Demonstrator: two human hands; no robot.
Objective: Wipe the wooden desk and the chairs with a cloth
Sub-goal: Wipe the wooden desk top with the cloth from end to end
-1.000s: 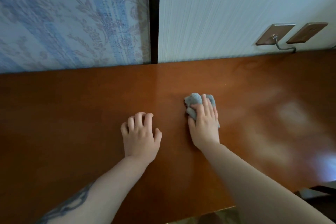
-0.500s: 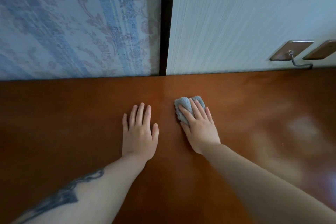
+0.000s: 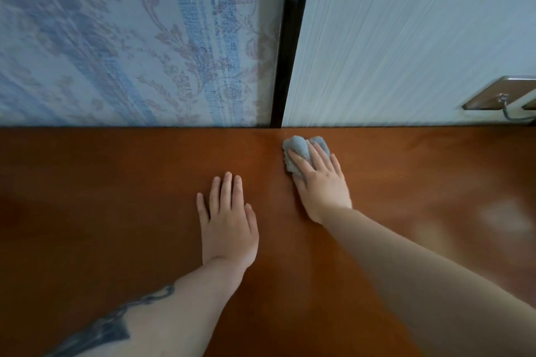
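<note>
1. The right hand [image 3: 322, 182] lies on top of the cloth [image 3: 297, 151], fingers stretched almost straight over it and pressing it flat to the wooden desk [image 3: 116, 226]. It is a press, not a pinch, with nothing curled round the fabric as far as this view shows.
2. The cloth sits near the back edge of the desk, just in front of the dark vertical strip [image 3: 290, 38] between the patterned wall panel [image 3: 130, 38] and the pale ribbed one [image 3: 406, 38]. It is bunched into two soft lumps that poke out beyond the fingertips.
3. The left hand [image 3: 229, 226] is spread flat on bare wood beside it, fingers straight and slightly apart, holding nothing; it looks like a brace.
4. Handling call: the cloth looks light, soft and floppy, so it will likely crumple and ride up under a push. A flat palm across the middle of the wad should keep it spread.
5. The desk top looks smooth and glossy, with pale sheen at the right, so the fabric should glide easily; firm downward pressure matters more than grip.
6. No chairs are in view.
</note>
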